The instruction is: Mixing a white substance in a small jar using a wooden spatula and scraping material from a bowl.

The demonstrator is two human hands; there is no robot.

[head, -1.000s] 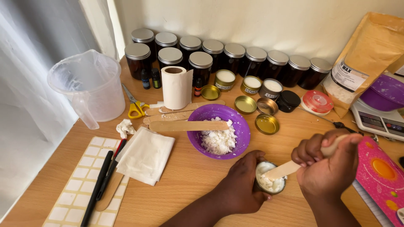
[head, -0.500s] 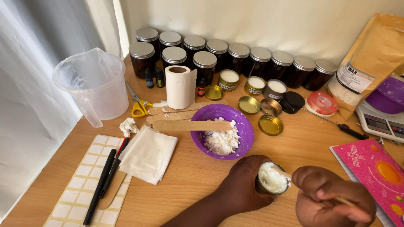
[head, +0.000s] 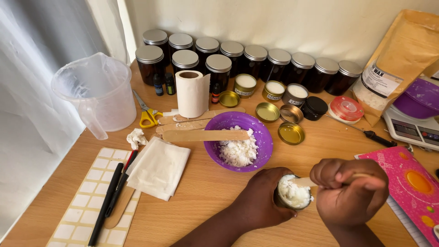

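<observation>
White wax fills the small tin [head: 292, 192], which the left hand [head: 263, 201] wraps from the side, fingers closed round it. Just right of that grip, the right hand [head: 350, 192] is fisted on a wooden stick [head: 304, 181], seemingly pressing wax down. Packing looks underway; next calls for steady, level pressure.

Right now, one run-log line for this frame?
left hand: grips small tin of white wax | right hand: wooden stick tip in tin | purple bowl: wax flakes, behind
</observation>
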